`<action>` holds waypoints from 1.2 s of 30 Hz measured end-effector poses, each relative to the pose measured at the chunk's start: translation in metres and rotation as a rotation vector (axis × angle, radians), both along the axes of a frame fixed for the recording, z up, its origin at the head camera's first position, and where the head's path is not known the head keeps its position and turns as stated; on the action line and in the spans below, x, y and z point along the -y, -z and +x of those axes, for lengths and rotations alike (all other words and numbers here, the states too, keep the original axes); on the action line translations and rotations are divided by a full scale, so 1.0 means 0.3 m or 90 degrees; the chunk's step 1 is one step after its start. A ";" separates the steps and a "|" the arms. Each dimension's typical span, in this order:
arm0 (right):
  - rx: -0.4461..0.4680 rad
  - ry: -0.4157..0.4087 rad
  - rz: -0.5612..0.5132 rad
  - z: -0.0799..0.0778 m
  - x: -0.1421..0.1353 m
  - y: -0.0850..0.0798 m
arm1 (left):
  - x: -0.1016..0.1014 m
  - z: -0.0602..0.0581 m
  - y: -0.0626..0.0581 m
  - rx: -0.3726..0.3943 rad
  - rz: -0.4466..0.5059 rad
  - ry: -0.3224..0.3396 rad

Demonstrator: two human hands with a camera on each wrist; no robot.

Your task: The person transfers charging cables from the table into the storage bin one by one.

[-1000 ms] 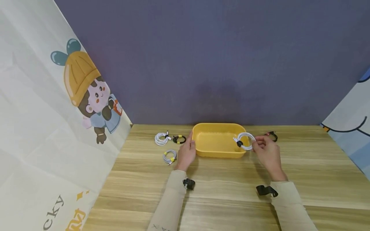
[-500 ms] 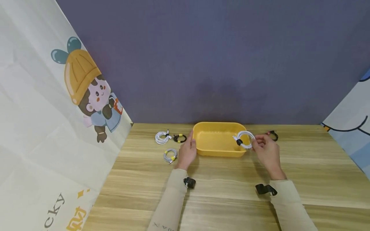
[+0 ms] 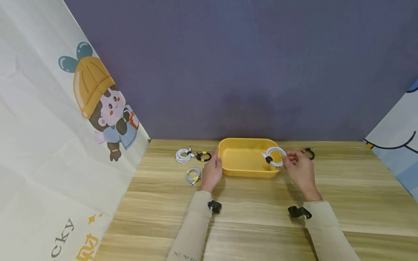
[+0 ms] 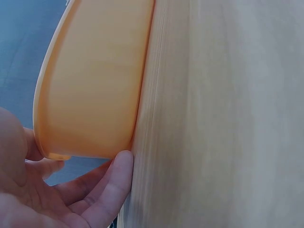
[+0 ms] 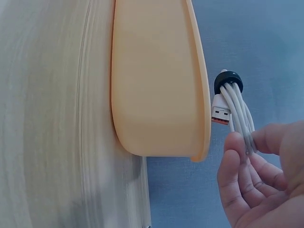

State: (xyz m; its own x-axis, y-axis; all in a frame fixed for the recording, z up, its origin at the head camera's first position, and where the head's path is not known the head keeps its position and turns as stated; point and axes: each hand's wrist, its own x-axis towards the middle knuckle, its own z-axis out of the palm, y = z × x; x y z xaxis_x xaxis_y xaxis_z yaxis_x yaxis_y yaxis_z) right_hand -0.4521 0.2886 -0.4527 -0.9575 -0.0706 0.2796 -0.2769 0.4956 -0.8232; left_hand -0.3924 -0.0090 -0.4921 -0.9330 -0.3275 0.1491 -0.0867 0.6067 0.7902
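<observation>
A yellow plastic bin [image 3: 245, 172] stands on the wooden table, its inside bare. My left hand [image 3: 211, 174] holds the bin's left end, with fingers at the rim and low along the end wall in the left wrist view. Between thumb and fingers, my right hand [image 3: 299, 173] pinches a coiled white USB cable [image 3: 273, 149], bound with a black tie. That coil overlaps the bin's right end in the head view. In the right wrist view, the USB plug [image 5: 221, 111] hangs beside the bin's rim, just outside the pinching fingers [image 5: 232, 142].
Left of the bin lie a white coiled cable [image 3: 183, 156], a black coiled cable [image 3: 205, 159] with yellow ties, and a grey coiled cable [image 3: 188, 177]. A black cable [image 3: 311, 156] with a red part lies behind my right hand. A dark wall [image 3: 248, 72] rises behind the table.
The right hand and its white USB cable have shifted slightly left over the bin's right end. The left hand and bin stay nearly still.
</observation>
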 end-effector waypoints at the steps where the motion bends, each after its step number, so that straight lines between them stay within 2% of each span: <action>1: -0.003 0.001 0.002 -0.002 0.002 0.000 | 0.000 0.000 0.000 -0.001 0.001 0.000; 7: -0.023 0.000 0.036 -0.014 0.015 -0.002 | 0.001 0.002 0.000 0.005 -0.001 0.003; 15: -0.022 -0.025 0.060 -0.030 0.026 -0.010 | 0.003 0.000 -0.001 0.006 -0.002 -0.003; 29: -0.083 -0.041 0.147 -0.050 0.031 -0.019 | 0.006 -0.007 0.009 0.003 -0.015 -0.004; 36: -0.083 -0.059 0.172 -0.058 0.043 -0.024 | 0.009 -0.006 0.005 0.010 -0.014 -0.007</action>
State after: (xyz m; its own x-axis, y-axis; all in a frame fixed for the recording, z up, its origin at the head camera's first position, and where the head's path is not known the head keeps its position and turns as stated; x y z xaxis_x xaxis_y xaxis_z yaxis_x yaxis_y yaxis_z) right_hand -0.4694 0.2756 -0.4455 -0.9010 -0.2448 0.3581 -0.4256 0.6592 -0.6199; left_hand -0.3941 -0.0118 -0.4938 -0.9315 -0.3351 0.1418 -0.1060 0.6226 0.7753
